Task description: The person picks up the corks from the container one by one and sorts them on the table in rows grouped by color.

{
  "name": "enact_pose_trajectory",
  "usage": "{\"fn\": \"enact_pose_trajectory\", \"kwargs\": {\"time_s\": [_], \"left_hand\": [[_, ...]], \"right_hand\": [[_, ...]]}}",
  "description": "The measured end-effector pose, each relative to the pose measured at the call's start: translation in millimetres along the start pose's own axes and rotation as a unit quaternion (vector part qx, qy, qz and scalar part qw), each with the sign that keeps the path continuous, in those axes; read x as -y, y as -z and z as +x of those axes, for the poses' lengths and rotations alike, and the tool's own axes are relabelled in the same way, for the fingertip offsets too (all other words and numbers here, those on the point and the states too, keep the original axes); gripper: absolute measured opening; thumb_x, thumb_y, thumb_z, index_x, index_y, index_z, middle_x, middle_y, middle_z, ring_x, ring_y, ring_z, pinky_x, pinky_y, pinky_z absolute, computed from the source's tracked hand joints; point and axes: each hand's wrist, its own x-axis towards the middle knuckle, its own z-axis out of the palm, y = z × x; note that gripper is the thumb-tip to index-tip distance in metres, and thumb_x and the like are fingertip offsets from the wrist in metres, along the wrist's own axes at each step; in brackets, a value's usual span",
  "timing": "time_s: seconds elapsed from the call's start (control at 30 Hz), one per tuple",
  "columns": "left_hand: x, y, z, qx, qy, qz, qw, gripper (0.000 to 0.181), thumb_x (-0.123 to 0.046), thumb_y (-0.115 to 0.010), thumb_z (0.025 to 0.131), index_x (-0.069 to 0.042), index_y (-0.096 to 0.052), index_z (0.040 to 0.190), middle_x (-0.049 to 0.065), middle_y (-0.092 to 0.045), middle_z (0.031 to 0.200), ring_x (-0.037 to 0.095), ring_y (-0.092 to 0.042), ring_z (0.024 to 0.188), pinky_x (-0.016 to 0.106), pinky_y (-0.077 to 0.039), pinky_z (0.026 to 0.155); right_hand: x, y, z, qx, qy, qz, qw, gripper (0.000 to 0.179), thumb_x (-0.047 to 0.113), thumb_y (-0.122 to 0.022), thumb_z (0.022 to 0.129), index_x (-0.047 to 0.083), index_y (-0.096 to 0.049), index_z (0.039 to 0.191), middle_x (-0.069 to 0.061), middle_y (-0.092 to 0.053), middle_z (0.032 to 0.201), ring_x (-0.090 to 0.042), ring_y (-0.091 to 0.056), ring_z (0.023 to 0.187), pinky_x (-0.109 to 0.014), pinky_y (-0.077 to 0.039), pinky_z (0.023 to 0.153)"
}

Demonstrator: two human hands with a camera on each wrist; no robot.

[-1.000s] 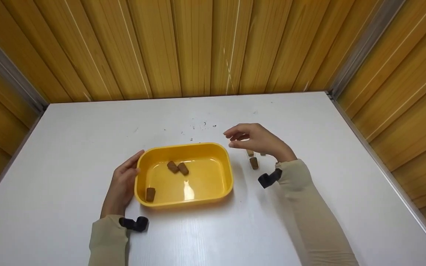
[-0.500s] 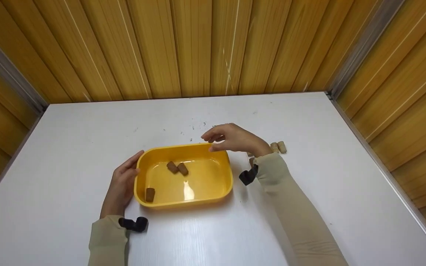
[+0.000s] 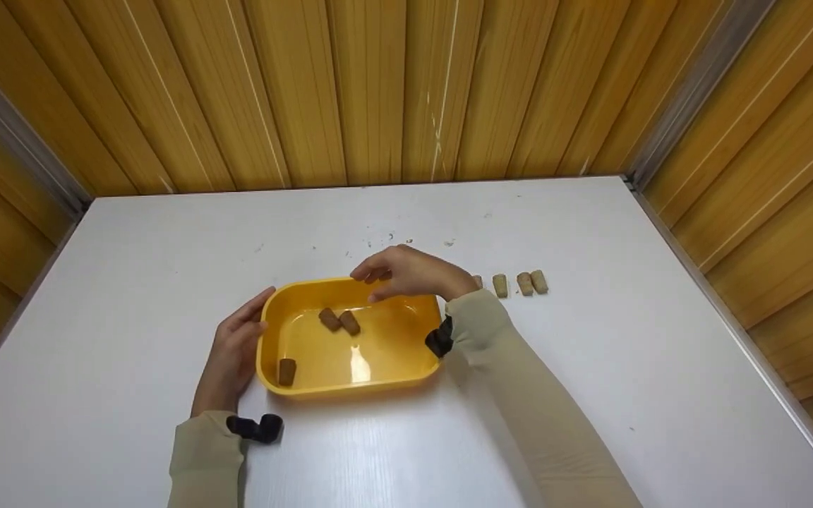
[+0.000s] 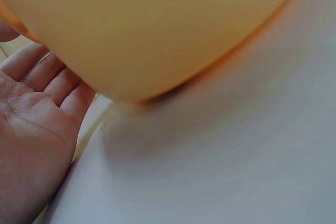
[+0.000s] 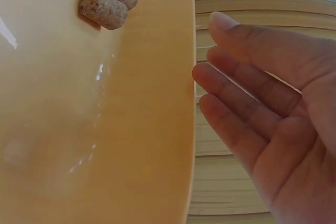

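Observation:
A yellow plastic tub [image 3: 392, 367] sits on the white table with three brown corks inside. Two of these corks [image 3: 339, 322] lie side by side near the far wall, and the third cork [image 3: 287, 372] is in the near left corner. My left hand [image 3: 233, 349] rests along the tub's left side, fingers straight against the outer wall, thumb at the rim. Over the far rim is my right hand [image 3: 413, 274], its fingers loosely bent and nothing between them. In the right wrist view its fingertips [image 5: 202, 74] come right up to the tub's rim.
Paler corks stand in a loose row right of the tub, among them a greenish cork [image 3: 500, 285] and a pair [image 3: 532, 282]. My right forearm [image 3: 519, 402] covers part of that area. Small dark specks [image 3: 390, 237] mark the table behind the tub; wood-panelled walls [image 3: 364, 92] enclose it.
My right hand has moved left from beside the tub to above its far rim, uncovering corks on the right. The left hand, tub and three corks inside have stayed put.

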Motion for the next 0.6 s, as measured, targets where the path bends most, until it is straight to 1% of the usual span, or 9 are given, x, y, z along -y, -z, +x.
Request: {"fn": "enact_pose_trajectory", "kwargs": {"time_s": [0.1, 0.17, 0.43, 0.6], "left_hand": [[-0.1, -0.7, 0.2, 0.001, 0.002, 0.008, 1.0000, 0.057, 0.005, -0.032, 0.091, 0.001, -0.030, 0.148, 0.014, -0.026, 0.158, 0.005, -0.046, 0.131, 0.022, -0.038, 0.108], [-0.1, -1.0, 0.4, -0.001, 0.003, 0.010, 0.9999, 0.058, 0.006, -0.032, 0.091, 0.001, -0.030, 0.148, 0.014, -0.026, 0.158, 0.004, -0.046, 0.131, 0.021, -0.039, 0.108], [-0.5, -1.3, 1.3, -0.011, 0.010, 0.011, 0.9998, 0.058, 0.006, -0.032, 0.090, -0.001, -0.033, 0.148, 0.011, -0.031, 0.156, 0.004, -0.047, 0.131, 0.021, -0.039, 0.108], [-0.7, -0.7, 0.5, -0.007, 0.005, 0.020, 0.9998, 0.058, 0.006, -0.031, 0.090, 0.000, -0.031, 0.148, 0.011, -0.031, 0.156, 0.005, -0.045, 0.132, 0.020, -0.038, 0.108]], "right_hand": [[2, -4, 5.0, 0.008, -0.006, -0.003, 1.0000, 0.045, 0.013, -0.070, 0.085, 0.004, -0.061, 0.128, -0.012, -0.063, 0.129, -0.025, -0.060, 0.118, -0.035, -0.048, 0.103], [3, -6, 7.7, 0.014, -0.012, 0.000, 0.9998, 0.045, 0.012, -0.070, 0.085, 0.005, -0.061, 0.128, -0.010, -0.063, 0.130, -0.025, -0.059, 0.119, -0.035, -0.048, 0.103], [5, -18, 17.7, 0.042, -0.034, 0.001, 0.9985, 0.043, 0.010, -0.069, 0.086, 0.006, -0.061, 0.128, -0.009, -0.063, 0.130, -0.025, -0.058, 0.121, -0.035, -0.047, 0.104], [5, -24, 21.8, 0.068, -0.048, -0.005, 0.9965, 0.044, 0.007, -0.069, 0.085, 0.006, -0.061, 0.128, -0.009, -0.064, 0.128, -0.022, -0.060, 0.118, -0.033, -0.051, 0.099]]}}
